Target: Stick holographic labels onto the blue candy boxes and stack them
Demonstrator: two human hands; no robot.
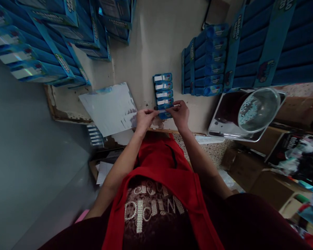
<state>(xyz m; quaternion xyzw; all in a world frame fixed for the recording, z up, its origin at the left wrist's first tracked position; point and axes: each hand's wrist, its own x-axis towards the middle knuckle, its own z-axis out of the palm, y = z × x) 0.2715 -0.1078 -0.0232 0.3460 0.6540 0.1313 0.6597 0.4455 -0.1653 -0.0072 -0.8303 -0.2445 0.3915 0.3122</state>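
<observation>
Left hand (144, 120) and right hand (182, 114) pinch what looks like a label (162, 111) over the near end of the blue packs (163, 93), best kept taut, square.

The fingertips of the left hand (144, 119) and right hand (181, 113) hide bits of the near end of the short row of small blue boxes (163, 93), and its words are too tiny to read. The thin pale strip (161, 111) between the fingers is hard to see. The top edge cuts off the big stack of shiny blue boxes (47, 45). The pale blue bits (247, 111) in the round grey bowl (272, 111) are too small to tell.
</observation>
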